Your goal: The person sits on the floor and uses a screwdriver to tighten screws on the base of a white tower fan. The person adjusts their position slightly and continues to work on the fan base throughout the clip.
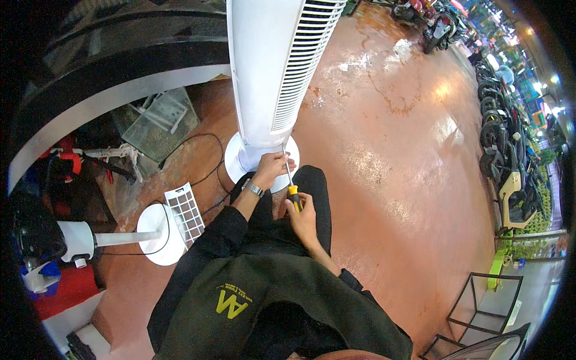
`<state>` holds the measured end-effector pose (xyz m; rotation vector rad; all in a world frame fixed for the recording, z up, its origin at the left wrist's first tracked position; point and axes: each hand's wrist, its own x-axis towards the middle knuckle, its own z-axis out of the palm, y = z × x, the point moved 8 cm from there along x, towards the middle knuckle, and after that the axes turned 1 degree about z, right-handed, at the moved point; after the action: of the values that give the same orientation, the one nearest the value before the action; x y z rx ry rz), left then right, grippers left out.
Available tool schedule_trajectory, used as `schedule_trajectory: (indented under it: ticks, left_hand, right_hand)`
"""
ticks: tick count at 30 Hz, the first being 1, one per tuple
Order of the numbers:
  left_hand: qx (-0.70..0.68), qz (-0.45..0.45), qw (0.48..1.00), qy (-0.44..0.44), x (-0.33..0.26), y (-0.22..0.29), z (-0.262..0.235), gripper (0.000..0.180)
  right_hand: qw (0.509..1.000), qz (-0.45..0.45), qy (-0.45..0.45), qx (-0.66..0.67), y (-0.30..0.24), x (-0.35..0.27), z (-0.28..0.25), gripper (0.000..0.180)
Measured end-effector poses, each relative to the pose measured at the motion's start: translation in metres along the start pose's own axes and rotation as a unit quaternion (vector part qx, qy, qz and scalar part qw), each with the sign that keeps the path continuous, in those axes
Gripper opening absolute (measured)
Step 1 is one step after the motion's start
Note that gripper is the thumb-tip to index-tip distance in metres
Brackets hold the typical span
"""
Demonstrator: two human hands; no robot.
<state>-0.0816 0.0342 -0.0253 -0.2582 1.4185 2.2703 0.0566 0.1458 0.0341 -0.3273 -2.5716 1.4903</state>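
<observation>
A tall white tower fan (261,72) with a slatted grille stands upright on a round white base (290,157) in front of me. My right hand (304,221) is closed round the yellow-and-black handle of a screwdriver (294,195). Its thin metal shaft points up toward the fan's lower edge, where the tip is hard to make out. At the foot of the fan, my left hand (274,169) has its fingers bent together beside the shaft. Whatever those fingers pinch, if anything, is hidden. A metal watch sits on my left wrist.
To the left lie a white grid panel (185,211) and a second white fan (157,235) with a round base. A dark cable (216,144) loops over the reddish floor. Behind it stands a glass tank (162,123). Parked motorcycles (498,132) line the far right, near a black metal frame (480,303).
</observation>
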Motion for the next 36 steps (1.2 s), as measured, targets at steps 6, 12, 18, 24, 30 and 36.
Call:
schedule_trajectory:
  ticks: [6,12,18,24,30,36]
  left_hand:
    - [-0.014,0.006,1.000,-0.022,-0.004,0.004,0.007,0.032]
    - [0.004,-0.009,1.000,-0.007,-0.001,0.004,0.002,0.031]
    - [0.009,-0.007,1.000,-0.004,-0.003,-0.001,0.001,0.032]
    - [0.021,-0.003,1.000,-0.001,0.002,0.001,0.000,0.030]
    - [0.028,-0.003,1.000,0.002,0.001,-0.006,-0.003,0.032]
    - [0.002,-0.014,1.000,-0.005,-0.005,-0.001,-0.001,0.032]
  right_hand:
    - [0.654,0.365,-0.279,0.600,0.037,-0.015,0.038,0.032]
    - [0.934,0.222,-0.150,0.234,0.021,-0.001,0.023,0.032]
    - [0.683,0.350,-0.279,0.577,0.025,-0.014,0.039,0.030]
    - [0.787,0.368,-0.192,0.457,0.033,-0.019,0.039,0.030]
    - [0.979,0.104,-0.073,0.159,0.049,0.003,0.031,0.022]
    - [0.967,0.146,-0.075,0.195,0.030,-0.002,0.016,0.029]
